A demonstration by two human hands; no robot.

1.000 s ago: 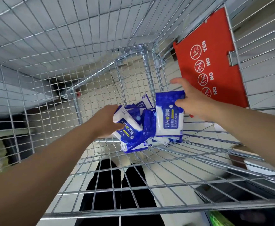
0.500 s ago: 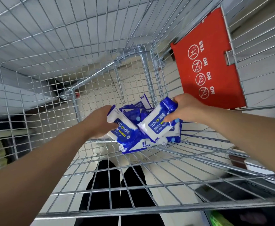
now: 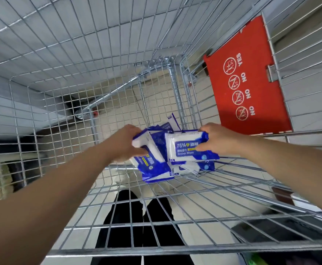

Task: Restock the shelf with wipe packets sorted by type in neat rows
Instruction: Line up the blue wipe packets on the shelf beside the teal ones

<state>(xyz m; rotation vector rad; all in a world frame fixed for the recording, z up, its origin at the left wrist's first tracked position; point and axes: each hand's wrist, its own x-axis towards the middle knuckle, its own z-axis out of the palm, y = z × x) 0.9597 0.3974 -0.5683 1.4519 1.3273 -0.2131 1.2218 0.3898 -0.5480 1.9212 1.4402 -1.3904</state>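
Note:
Both my arms reach down into a wire shopping cart (image 3: 118,211). My left hand (image 3: 126,142) grips a blue and white wipe packet (image 3: 146,144) by its end. My right hand (image 3: 216,138) holds another blue and white packet (image 3: 185,148), labelled 75% alcohol wipes, flat and face up, thumb on its front. Under and behind them several more packets (image 3: 156,172) of the same look lie in a loose heap in the cart's far corner. No shelf is in view.
The cart's wire walls (image 3: 61,104) rise on all sides around the heap. A red child-seat flap (image 3: 248,77) with warning signs hangs on the right wall. My dark trouser legs (image 3: 141,217) and a pale tiled floor show through the cart's bottom.
My right hand has turned its packet from upright to flat and face up, and brought it down beside the packet in my left hand. My left hand has tilted its packet slightly.

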